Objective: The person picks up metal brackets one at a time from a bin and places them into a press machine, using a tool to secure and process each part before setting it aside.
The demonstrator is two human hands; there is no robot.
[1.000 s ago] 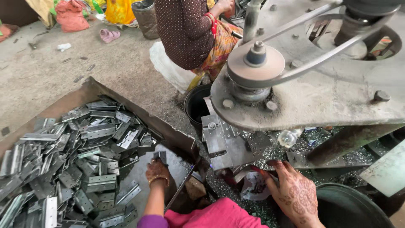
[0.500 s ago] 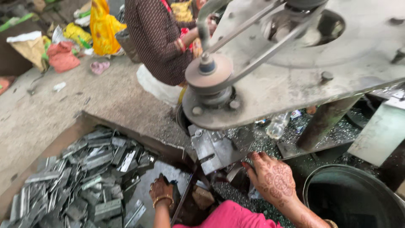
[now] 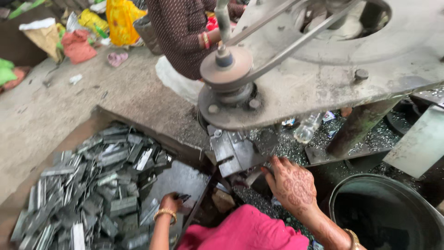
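My left hand (image 3: 171,203) rests low in a rusty metal tray (image 3: 113,115), fingers curled around a small dark metal piece beside a heap of flat grey metal strips (image 3: 92,185). My right hand (image 3: 291,185), patterned with henna, reaches under the grey press machine (image 3: 323,69) and touches a flat metal part at the die block (image 3: 233,150). A pink sleeve (image 3: 245,231) covers my lap area.
Another person in a dark dotted top (image 3: 180,32) sits behind the machine's pulley (image 3: 226,69). A dark round bucket (image 3: 384,213) stands at right. A clear plastic bottle (image 3: 307,129) lies under the machine. Cloth bundles (image 3: 76,44) lie on the concrete floor.
The view has swung left and down. My right hand has moved up toward the die block. My left hand stays low in the tray.
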